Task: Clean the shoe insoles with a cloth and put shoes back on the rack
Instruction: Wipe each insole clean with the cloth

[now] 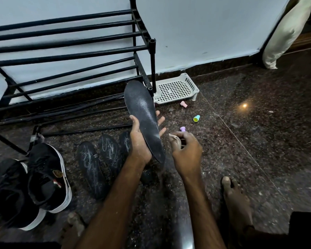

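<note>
My left hand (142,141) grips a black insole (143,115) near its heel, holding it up over the floor with its dusty top face toward me. Just right of it, my right hand (185,150) pinches a small pale scrap, perhaps a bit of cloth (173,137), between curled fingers. Two dusty black insoles (92,166) (110,153) lie on the floor below, and a third (125,142) is partly hidden by my left forearm. A pair of black shoes with white soles (47,177) (9,193) stands at the lower left. The black metal shoe rack (70,47) stands against the wall.
A white perforated plastic tray (176,88) sits on the floor by the rack's right leg. Small caps lie nearby: pink (183,104), teal and yellow (196,118), purple (182,129). My bare feet (235,200) rest on the dark speckled floor. A pale curtain (285,33) hangs far right.
</note>
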